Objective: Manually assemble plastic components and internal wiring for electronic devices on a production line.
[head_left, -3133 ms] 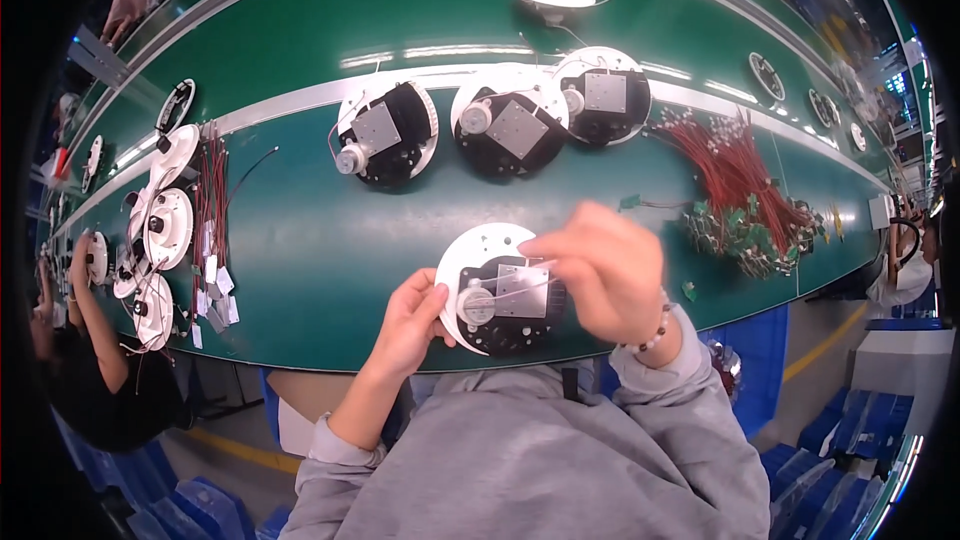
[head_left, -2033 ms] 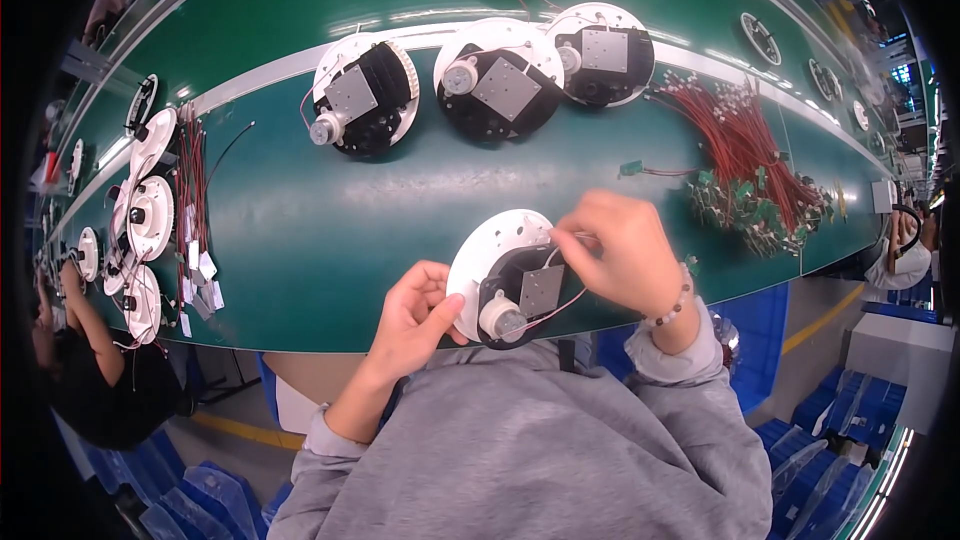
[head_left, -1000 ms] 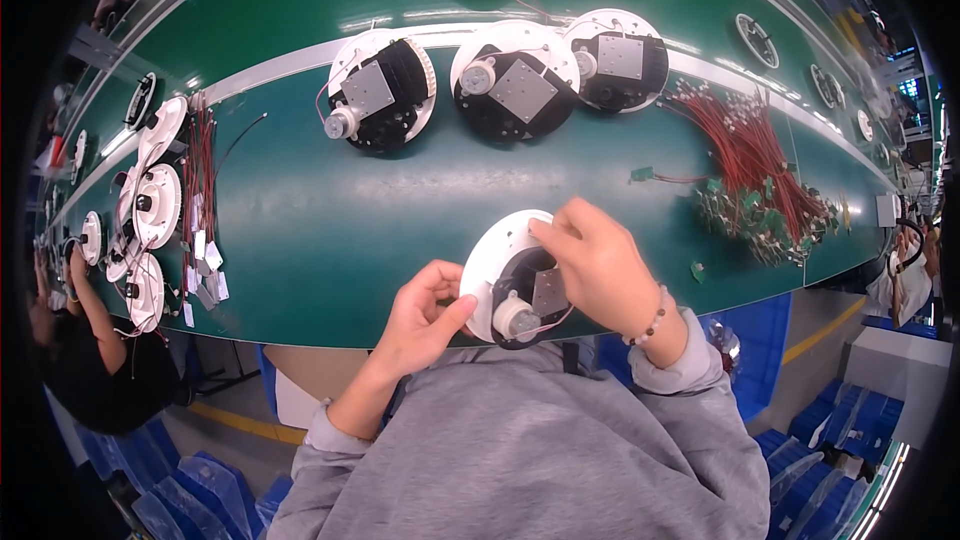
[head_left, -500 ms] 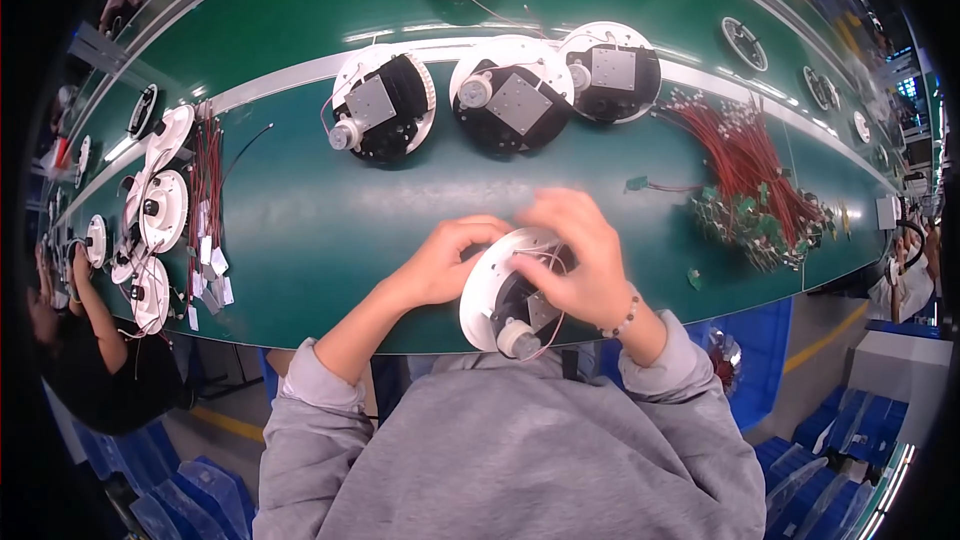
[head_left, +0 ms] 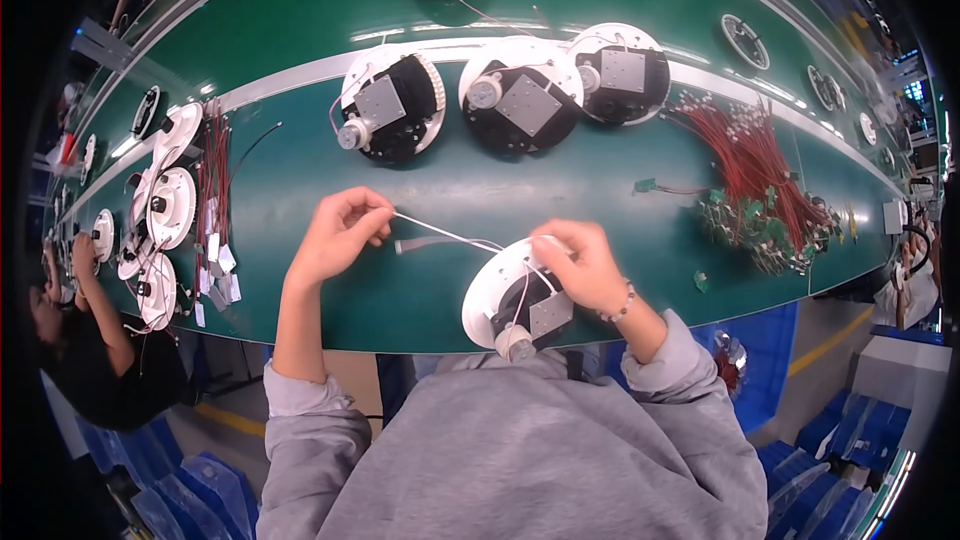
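A white round housing (head_left: 484, 298) with a black inner part, a silver metal plate (head_left: 550, 314) and a round cylindrical motor-like part (head_left: 516, 342) rests tilted at the table's near edge. My right hand (head_left: 585, 265) is closed on its upper right rim. Out to the left, my left hand (head_left: 340, 230) pinches the end of a thin white wire (head_left: 440, 226), which runs taut to the housing's top. Just under that wire, a short flat lead with a small connector (head_left: 405, 245) sticks out leftward. My right fingertips are partly hidden from view.
Similar round assemblies (head_left: 395, 105) stand along the table's far side. Bundled red wires with green boards (head_left: 760, 180) lie at the right. White housings (head_left: 172, 208) and red wires (head_left: 212, 165) are at the left, where another person (head_left: 100, 330) works. A blue bin (head_left: 765, 340) sits below the edge.
My left hand has left the housing and moved up and left, drawing the white wire out straight. My right hand has come down onto the rim. The connector lead now shows.
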The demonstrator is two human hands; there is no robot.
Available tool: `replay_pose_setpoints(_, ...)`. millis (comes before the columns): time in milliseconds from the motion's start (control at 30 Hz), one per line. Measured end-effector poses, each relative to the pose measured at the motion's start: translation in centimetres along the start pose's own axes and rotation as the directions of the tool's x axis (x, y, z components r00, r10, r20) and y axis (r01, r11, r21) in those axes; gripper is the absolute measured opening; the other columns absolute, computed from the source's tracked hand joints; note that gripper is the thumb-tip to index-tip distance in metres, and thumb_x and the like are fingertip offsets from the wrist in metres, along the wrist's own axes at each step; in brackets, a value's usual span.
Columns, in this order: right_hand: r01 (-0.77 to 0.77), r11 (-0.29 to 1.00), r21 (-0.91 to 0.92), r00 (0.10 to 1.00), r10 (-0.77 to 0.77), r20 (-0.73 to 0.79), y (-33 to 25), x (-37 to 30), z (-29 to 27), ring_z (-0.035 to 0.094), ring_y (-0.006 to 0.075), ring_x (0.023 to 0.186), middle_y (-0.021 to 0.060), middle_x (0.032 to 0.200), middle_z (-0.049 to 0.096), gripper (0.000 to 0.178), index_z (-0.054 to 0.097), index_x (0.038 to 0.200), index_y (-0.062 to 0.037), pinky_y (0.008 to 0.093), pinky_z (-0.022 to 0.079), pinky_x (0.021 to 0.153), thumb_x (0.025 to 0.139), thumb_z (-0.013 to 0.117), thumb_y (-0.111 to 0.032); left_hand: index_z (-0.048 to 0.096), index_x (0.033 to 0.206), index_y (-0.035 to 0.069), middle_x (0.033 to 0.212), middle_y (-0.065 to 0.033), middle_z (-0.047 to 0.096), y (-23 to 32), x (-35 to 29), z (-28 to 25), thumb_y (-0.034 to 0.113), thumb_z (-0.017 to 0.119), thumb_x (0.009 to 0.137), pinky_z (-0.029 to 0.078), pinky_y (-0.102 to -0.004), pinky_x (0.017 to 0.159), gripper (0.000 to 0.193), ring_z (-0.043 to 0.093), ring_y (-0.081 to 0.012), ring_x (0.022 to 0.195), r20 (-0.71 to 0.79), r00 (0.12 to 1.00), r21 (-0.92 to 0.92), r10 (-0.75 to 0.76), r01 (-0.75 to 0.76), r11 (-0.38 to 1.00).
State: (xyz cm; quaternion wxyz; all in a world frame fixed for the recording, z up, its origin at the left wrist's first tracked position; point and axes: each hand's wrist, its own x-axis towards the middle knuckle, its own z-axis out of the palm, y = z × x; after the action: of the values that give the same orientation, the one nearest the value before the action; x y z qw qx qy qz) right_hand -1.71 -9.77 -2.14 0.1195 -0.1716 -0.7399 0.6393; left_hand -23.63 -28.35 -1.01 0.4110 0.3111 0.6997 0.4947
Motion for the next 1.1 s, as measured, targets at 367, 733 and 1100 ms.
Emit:
replay_pose_setpoints(367,-0.03,0.999,0.017,1.0,0.03,-0.005,-0.7,-0.3,1.4,0.055,0.0068,0.061,0.0052,0.066,0.062,0.013,0.06,0.077,0.0018,0.0225,0.045,0.055,0.077,0.061,-0.011,0.057,0.09,0.0,0.074,-0.0076,0.061,3.4,-3.6,5.8,0.008,0.057,0.078,0.043,-0.0228,0.052,0.015,0.056,-0.012,0.06,-0.301,0.849,0.46,0.434,-0.269,0.846)
replay_pose_setpoints(733,0.216,0.974,-0.071,0.975,-0.211,0.074,-1.7,1.8,4.5,0.049,0.019,0.099,0.0112,0.112,0.048,0.035,0.047,0.111,-0.0018,0.0275,0.043,0.077,0.077,0.056,-0.004,0.056,0.096,-0.002,0.065,0.0023,0.053,0.8,-3.5,-4.4,0.015,0.053,0.081,0.039,-0.0224,0.048,0.023,0.045,-0.0052,0.056,-0.36,0.914,0.288,0.189,-0.083,0.954)
replay_pose_setpoints(1100,0.249,0.96,-0.129,0.963,-0.232,0.136,0.5,1.9,3.6,0.053,0.0191,0.082,0.0073,0.097,0.056,0.017,0.059,0.091,-0.0039,0.0252,0.047,0.063,0.074,0.059,-0.005,0.052,0.11,-0.001,0.093,-0.0085,0.06,-1.1,6.9,-17.9,0.022,0.049,0.086,0.042,-0.0256,0.077,0.033,0.052,-0.0132,0.084,-0.173,0.981,0.382,0.092,-0.019,0.924)
